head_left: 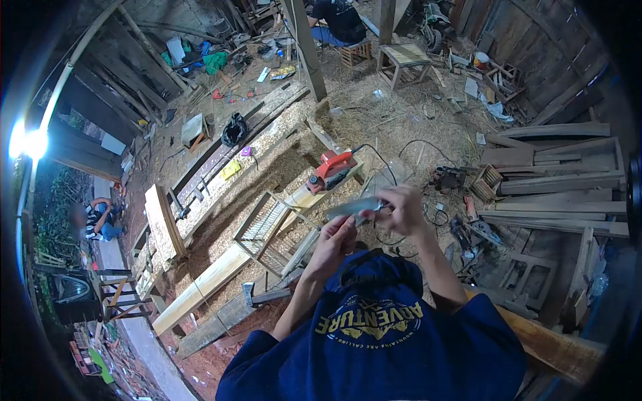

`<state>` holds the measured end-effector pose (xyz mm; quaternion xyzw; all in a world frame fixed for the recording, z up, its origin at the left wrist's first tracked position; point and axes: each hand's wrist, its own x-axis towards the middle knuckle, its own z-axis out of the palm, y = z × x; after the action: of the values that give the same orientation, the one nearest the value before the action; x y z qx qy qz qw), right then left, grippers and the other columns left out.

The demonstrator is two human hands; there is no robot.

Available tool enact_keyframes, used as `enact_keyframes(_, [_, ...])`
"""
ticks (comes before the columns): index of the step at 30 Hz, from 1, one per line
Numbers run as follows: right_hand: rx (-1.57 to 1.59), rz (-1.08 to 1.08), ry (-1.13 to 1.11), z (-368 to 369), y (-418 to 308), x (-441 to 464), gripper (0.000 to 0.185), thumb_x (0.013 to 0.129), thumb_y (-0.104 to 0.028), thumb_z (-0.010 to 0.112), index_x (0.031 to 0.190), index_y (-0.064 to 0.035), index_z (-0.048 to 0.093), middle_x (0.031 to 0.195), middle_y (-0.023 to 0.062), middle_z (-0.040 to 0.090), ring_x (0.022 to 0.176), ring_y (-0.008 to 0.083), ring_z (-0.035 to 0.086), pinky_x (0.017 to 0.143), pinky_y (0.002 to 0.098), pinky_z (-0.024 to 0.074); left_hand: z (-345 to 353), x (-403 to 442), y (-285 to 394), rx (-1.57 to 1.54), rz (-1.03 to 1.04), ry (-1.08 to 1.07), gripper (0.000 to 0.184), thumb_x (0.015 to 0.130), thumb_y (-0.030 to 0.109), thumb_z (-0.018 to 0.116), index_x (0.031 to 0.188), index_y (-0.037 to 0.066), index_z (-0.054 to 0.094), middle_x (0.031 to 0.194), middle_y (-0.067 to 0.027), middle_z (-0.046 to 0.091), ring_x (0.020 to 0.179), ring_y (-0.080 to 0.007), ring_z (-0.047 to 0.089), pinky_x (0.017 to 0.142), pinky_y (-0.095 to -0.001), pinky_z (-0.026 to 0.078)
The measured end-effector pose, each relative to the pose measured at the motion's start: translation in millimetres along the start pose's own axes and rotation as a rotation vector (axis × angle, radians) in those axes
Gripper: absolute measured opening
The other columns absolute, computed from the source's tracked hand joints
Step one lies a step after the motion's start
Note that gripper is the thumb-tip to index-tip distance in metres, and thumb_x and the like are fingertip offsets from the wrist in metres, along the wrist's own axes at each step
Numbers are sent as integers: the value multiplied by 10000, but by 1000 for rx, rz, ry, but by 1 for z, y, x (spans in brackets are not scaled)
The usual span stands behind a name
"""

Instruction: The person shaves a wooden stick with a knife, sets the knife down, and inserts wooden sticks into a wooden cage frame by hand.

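Observation:
A knife with a broad grey blade, slightly blurred, is held in front of my chest. My right hand is closed around its handle end, and the blade points left. Just below the blade, my left hand is closed in a pinch; a small pale piece shows by its fingertips, too unclear to name. Beyond my hands, a red electric planer rests on a long plank. Left of my left hand, a slatted wooden stool lies tipped across the planks.
An axe head lies on a beam near my left arm. A hammer, a black bag and a yellow packet lie on the shavings-covered bench. Boards are stacked on the right. People sit at far left and top.

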<state>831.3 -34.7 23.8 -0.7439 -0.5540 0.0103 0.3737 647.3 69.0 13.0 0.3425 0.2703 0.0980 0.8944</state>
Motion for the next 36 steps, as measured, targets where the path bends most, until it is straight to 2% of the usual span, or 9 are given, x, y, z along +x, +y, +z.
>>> enact_keyframes(2, [14, -90, -8, 11, -7, -8, 490, 709, -606, 745, 799, -128, 685, 617, 60, 591, 618, 275, 609, 563, 417, 445, 13, -2, -4, 79, -24, 188, 202, 1016, 198, 552, 1163, 82, 630, 735, 71, 473, 613, -35, 365, 517, -218, 256])
enact_keyframes(4, [33, -183, 111, 22, 2, -11, 585, 753, -650, 710, 679, -81, 599, 566, 69, 543, 558, 298, 583, 554, 395, 429, -4, 7, -12, 174, 35, 50, 170, 1009, 206, 570, 1087, 79, 652, 740, 65, 505, 619, -33, 385, 526, -218, 270])
enact_keyframes(6, [25, 29, 74, 10, 6, -13, 583, 740, -654, 717, 706, -83, 606, 588, 72, 560, 575, 300, 592, 574, 396, 435, -5, 12, -14, 167, 130, -7, 170, 999, 219, 595, 999, 71, 678, 719, 66, 523, 617, -28, 403, 547, -213, 293])
enact_keyframes(11, [36, -115, 199, 19, -2, -18, 523, 728, -610, 754, 752, -97, 649, 597, 79, 596, 568, 311, 603, 558, 411, 455, -10, 15, -18, 273, 145, 43, 157, 995, 204, 601, 999, 72, 685, 733, 62, 554, 618, -26, 423, 543, -203, 289])
enact_keyframes(16, [20, 170, 61, 6, 8, -14, 483, 742, -610, 745, 762, -131, 685, 600, 54, 614, 562, 274, 619, 554, 372, 468, 4, 13, -7, 141, 107, 66, 158, 987, 191, 610, 1036, 65, 692, 727, 62, 558, 599, -28, 435, 514, -200, 286])
enact_keyframes(23, [107, -63, 173, 39, 14, -19, 562, 744, -644, 716, 744, -89, 631, 598, 67, 572, 575, 322, 586, 556, 409, 423, -16, 24, -28, 159, 144, 67, 163, 986, 203, 616, 933, 58, 667, 677, 51, 534, 498, -18, 358, 453, -219, 239])
enact_keyframes(27, [25, 186, 38, 10, 11, -8, 499, 755, -600, 734, 781, -104, 689, 590, 83, 592, 555, 311, 607, 551, 393, 460, -7, 18, -9, 117, 93, 8, 145, 1003, 184, 577, 992, 47, 626, 700, 50, 516, 513, -27, 363, 459, -222, 248])
enact_keyframes(31, [65, -144, 97, 35, 8, -15, 525, 760, -617, 721, 737, -97, 655, 553, 80, 540, 518, 312, 564, 524, 407, 422, 1, 14, -5, 138, 31, 28, 176, 1024, 211, 540, 1061, 43, 580, 724, 51, 486, 565, -34, 374, 490, -220, 269])
enact_keyframes(36, [45, 200, -82, 4, 5, -5, 506, 737, -608, 738, 837, -118, 663, 642, 94, 596, 674, 299, 650, 629, 408, 479, -6, 20, 4, 219, 36, -70, 172, 1023, 213, 541, 1101, 62, 567, 732, 72, 420, 595, -43, 338, 514, -224, 268])
